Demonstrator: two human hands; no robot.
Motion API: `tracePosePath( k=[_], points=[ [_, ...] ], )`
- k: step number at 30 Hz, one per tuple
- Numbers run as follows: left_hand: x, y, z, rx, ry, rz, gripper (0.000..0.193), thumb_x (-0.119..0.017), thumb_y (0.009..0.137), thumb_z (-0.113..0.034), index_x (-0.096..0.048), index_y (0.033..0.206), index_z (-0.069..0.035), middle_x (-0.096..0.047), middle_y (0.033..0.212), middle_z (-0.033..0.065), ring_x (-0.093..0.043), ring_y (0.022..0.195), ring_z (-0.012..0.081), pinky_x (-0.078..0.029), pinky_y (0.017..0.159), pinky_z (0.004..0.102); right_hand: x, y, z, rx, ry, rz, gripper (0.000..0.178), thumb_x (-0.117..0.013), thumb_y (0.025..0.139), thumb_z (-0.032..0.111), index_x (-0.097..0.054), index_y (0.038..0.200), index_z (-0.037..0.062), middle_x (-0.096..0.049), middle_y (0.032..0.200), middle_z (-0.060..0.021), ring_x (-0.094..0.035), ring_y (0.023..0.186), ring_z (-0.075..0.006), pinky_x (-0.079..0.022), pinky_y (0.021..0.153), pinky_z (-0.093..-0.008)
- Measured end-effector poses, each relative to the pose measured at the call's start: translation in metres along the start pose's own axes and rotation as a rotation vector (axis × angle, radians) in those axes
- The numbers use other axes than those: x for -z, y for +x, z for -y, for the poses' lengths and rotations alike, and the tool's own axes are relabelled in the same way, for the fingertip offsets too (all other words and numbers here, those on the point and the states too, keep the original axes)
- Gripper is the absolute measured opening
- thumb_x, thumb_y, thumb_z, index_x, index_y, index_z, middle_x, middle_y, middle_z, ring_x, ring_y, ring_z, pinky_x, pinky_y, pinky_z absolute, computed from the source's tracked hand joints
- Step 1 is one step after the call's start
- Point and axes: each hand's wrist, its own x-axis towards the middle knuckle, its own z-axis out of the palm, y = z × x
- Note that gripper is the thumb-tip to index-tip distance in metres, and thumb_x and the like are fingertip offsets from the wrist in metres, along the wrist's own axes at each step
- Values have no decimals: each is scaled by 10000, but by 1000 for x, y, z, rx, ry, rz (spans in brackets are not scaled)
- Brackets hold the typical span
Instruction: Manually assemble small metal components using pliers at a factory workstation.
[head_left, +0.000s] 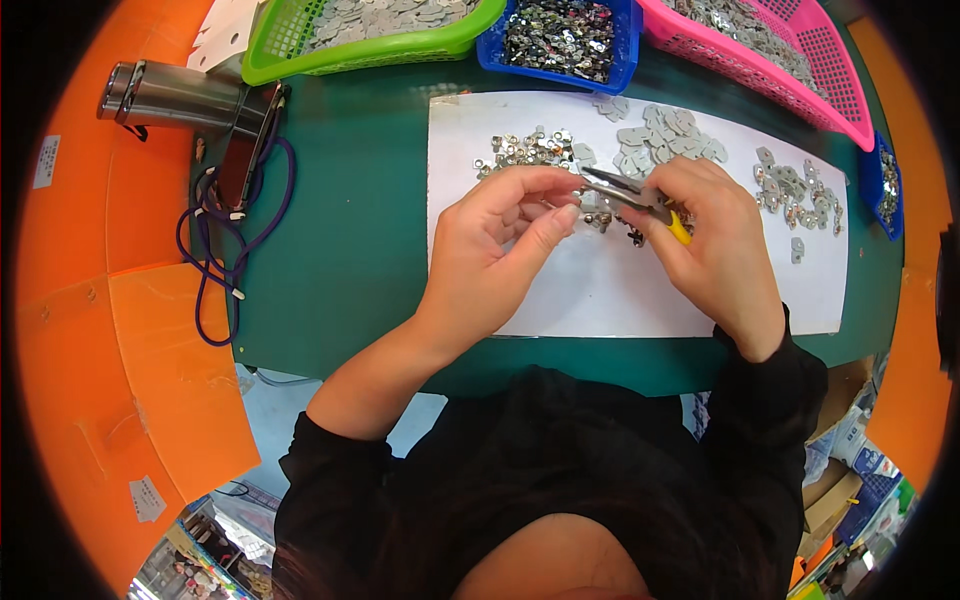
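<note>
My right hand (pixel 715 225) is closed around pliers (pixel 655 203) with dark jaws and yellow handles. The jaws point left and reach the fingertips of my left hand (pixel 500 235). There, my left thumb and forefinger are bent toward each other at a small metal part, mostly hidden by the fingers and jaws. Under and beyond my hands lie small shiny metal pieces (pixel 530 150) in a loose heap. Flat grey metal plates (pixel 665 138) are piled just beyond the pliers. Joined-looking plate pieces (pixel 797 190) are scattered to the right of my right hand.
A white sheet (pixel 600 295) covers part of the green table (pixel 330 300). Along the far edge stand a green basket (pixel 400 58), a blue bin (pixel 555 74) and a pink basket (pixel 750 98), all holding metal parts. A smaller blue bin (pixel 890 215), steel flask (pixel 180 95) and purple cord (pixel 290 180) flank the sides.
</note>
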Motion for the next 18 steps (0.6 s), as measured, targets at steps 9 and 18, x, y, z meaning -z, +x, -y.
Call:
tracePosePath(
  k=[9,18],
  points=[
    [-2,-7,-1,97,-251,101,304,-631,955,-53,-585,1243,35,-652,1072,106,-653,911,156,-540,796,280,6,-7,18,-40,352,57,177,-712,819,67,-567,811,-35,-458,697,-85,-450,672,-186,-351,628,-297],
    [4,-6,-3,-122,-183,176,280,-664,921,-37,-607,1188,24,-625,1100,124,-622,1019,202,-518,856,305,8,-13,27,-420,1009,292,169,-661,898,172,-633,867,8,-586,784,-21,-555,776,-125,-424,733,-263]
  ],
)
